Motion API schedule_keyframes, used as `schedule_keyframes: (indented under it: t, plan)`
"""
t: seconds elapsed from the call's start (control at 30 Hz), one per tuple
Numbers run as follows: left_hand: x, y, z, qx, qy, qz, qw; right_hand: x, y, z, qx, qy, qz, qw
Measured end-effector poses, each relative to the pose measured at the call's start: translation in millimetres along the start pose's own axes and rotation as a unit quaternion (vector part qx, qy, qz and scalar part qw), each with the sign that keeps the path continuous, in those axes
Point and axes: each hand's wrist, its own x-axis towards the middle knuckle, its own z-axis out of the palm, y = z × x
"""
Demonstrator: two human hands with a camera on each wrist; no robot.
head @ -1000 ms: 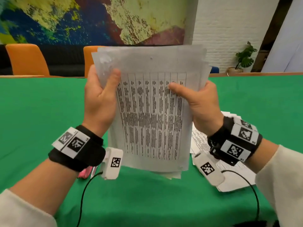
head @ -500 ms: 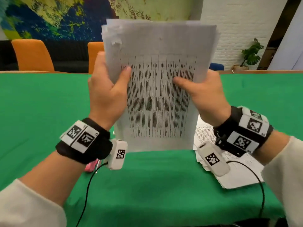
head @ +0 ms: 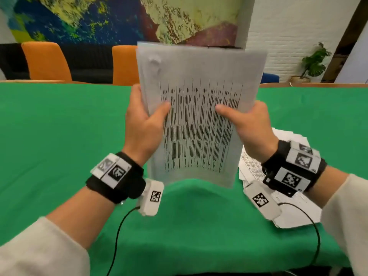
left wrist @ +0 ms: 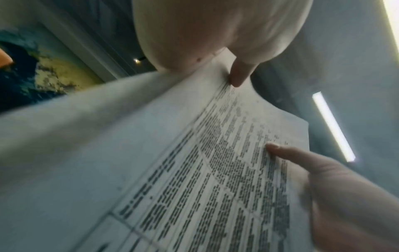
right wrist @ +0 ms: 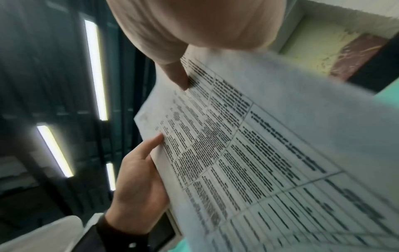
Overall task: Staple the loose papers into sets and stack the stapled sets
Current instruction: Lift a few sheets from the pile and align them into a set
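I hold a stack of printed papers upright above the green table, its printed table facing me. My left hand grips the stack's left edge, thumb on the front. My right hand grips the right edge the same way. The bottom edge curves and hangs just above the cloth. In the left wrist view my left thumb presses the sheet, with the right hand opposite. The right wrist view shows the same papers and the left hand.
A loose pile of printed sheets lies on the table under my right wrist. Orange chairs stand behind the far edge of the table. A potted plant stands at the back right.
The stack has been lifted a little and held closer. Sheets that stuck out unevenly at the bottom a second ago now lie in line. Both hands keep their grip.
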Motion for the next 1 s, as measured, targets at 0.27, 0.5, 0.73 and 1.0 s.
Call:
schedule_keyframes:
  t: [0.27,0.5,0.73,1.0]
  plan:
    - [-2.6,-15.5,-8.1,-0.024,-0.011,-0.066,0.997,4.6,-0.5,-8.7,0.066,0.012,0.028,0.997]
    - [-31.9,-41.6,-4.3,-0.025,-0.019,-0.130,0.991,-21.7,41.7,-7.8,-0.004,0.007,0.057,0.998]
    - [7.4,-17.4,4.6,-0.030,-0.025,-0.069,0.997,4.7,-0.1,-1.0,0.059,0.010,-0.007,0.998]
    - [-9.3,-25.1,1.5,0.017,-0.046,-0.057,0.997,-6.1,20.9,0.7,-0.037,-0.005,-0.008,0.999]
